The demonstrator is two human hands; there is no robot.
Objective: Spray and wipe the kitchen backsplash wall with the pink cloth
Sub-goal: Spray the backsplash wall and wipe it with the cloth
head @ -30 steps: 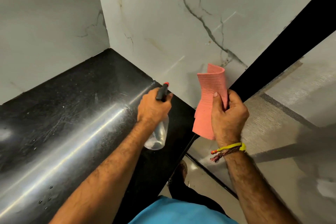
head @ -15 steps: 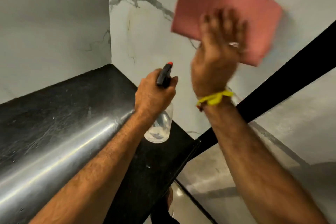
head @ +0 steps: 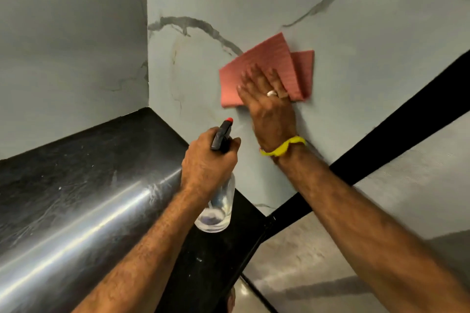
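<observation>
**Head view: pink cloth flat on marble wall, spray bottle in left hand**

Head camera, looking forward and down into a counter corner.

- Right hand: fingers straight and spread, palm pressing the pink cloth flat against the backsplash wall. Ring on one finger; yellow band at the wrist.
- Pink cloth: folded, two layers fanned apart at its right edge (ribbed texture), lying on the wall above the counter, right of a dark grey vein.
- Left hand: fingers curled round the neck of the spray bottle, below the right hand.
- Spray bottle: clear body, black head, red nozzle tip pointing up towards the wall; held above the counter, not resting on it.
- Black countertop: glossy, with a bright streak of reflected light.
- Side wall: grey-veined marble, meeting the backsplash at the corner.
</observation>
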